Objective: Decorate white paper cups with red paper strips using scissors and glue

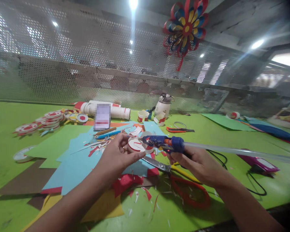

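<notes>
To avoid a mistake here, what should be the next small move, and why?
Perhaps squeeze the glue gun lightly: the right hand holds it with its tip near the edge of the small round piece, which the left hand grips.

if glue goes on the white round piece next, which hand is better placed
Right, I'd judge: the right hand already grips the glue gun, its nozzle close to the white round piece, while the left hand is occupied holding that piece.

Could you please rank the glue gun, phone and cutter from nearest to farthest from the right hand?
1. Glue gun, held in the right hand.
2. Cutter, ahead of the hand.
3. Phone, well to the left.
</notes>
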Demonstrator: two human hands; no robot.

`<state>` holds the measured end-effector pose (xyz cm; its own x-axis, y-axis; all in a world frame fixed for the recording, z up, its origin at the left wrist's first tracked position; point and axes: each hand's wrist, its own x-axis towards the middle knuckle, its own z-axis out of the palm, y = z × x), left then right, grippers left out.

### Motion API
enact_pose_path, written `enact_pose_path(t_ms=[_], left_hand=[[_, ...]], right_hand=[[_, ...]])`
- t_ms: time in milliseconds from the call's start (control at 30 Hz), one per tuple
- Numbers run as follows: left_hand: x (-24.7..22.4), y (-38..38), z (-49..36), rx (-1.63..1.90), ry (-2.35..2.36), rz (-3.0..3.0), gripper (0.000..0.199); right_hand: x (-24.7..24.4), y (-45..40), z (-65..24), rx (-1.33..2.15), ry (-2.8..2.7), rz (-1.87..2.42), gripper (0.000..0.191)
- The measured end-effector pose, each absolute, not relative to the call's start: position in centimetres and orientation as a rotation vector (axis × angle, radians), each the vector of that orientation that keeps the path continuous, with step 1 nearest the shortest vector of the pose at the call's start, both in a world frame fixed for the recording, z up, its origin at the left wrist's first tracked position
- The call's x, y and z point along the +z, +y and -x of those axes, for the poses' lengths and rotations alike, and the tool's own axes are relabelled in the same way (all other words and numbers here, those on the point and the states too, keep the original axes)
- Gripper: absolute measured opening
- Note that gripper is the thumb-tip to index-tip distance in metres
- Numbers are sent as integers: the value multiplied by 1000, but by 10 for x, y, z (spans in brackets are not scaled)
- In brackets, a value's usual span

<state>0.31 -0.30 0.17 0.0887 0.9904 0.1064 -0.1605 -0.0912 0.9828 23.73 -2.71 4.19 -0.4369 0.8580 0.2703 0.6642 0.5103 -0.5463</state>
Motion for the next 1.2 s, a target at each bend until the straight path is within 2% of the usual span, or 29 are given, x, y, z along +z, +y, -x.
enact_pose_path(t_ms=[233,533,667,800,1033,1200], left_hand=[[3,-3,-4,1274,1022,-1207,52],[4,-2,-3,1277,1053,-1181,57],[6,-3,-3,1290,1048,-1190,57],[11,-9,-3,1279,1041,-1212,48],[15,-11,-1,1262,933,-1253,51],[13,-11,-2,1302,874,-1276,52]], right_hand=[[42,-27,-237,531,-2215,1274,43],[44,-22,-243,491,-2094,1293,42],[41,0,-254,254,-1954,1457,41],[30,39,-272,-30,-1961,1678,35],[2,76,-302,-10,-2047,1841,24],[2,76,-309,29,-2053,1822,34]])
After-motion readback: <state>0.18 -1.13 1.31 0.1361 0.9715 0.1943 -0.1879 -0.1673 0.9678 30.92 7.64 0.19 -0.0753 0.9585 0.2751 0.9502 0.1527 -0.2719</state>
